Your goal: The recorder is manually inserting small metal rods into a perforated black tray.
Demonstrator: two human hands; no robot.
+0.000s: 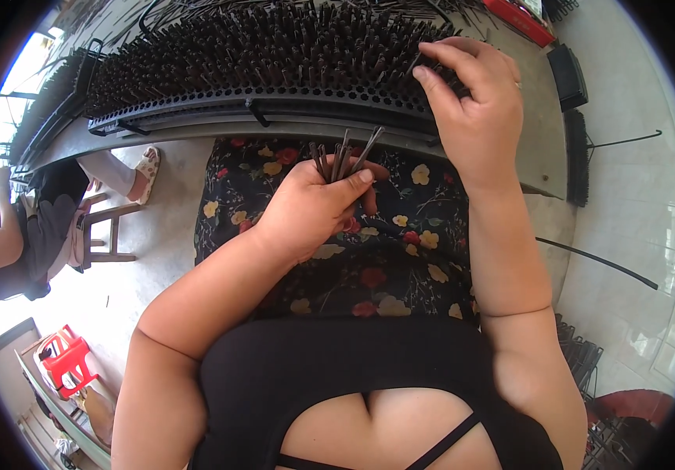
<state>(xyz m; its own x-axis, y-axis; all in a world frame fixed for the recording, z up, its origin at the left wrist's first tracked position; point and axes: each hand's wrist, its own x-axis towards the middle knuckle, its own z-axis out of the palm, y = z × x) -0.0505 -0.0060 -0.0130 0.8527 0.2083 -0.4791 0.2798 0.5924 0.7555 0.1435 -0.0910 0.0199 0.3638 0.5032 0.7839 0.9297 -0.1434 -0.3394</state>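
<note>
My left hand (302,202) is closed round a bundle of thin dark metal rods (340,162), whose ends stick up past the thumb in front of the bench edge. Farther right, my right hand (484,106) is over the right end of a long black perforated rack (275,95). Its thumb and forefinger pinch at what looks like one thin dark rod (416,61), mostly lost against the dark rods behind. Upright dark rods (275,51) stand densely in the rack's holes. The right hand hides the rack's right end.
A grey bench (537,129) carries the rack. Another filled rack (47,102) stands at the left, near a seated person (20,243). A red box (521,19) lies at the back right. A red plastic stool (69,362) is at lower left; bundled dark rods (580,348) lie at right.
</note>
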